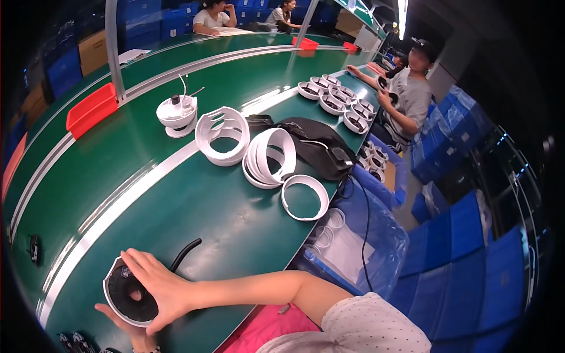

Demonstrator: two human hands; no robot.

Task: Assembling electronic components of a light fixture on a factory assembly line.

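Observation:
A round white housing (108, 292) with a black inner part sits between my hands at the lower left, over the green bench. My right hand (160, 287) spans its right side, with fingers at the top of the rim and the thumb at the lower rim. From below, my left hand (130, 330) holds the near side; its thumb sticks out to the left and its other fingers are mostly hidden. Beside my right hand a short black tube or cable (186, 252) lies on the bench.
White rings (305, 198) and stacked white ring shells (223, 136) stand farther along the bench, beside a black bag (318, 147). A white device with wires (178, 115) and a red bin (92, 110) are beyond. Blue-lined crate (353, 247) at right; a co-worker (409, 94) stands far right.

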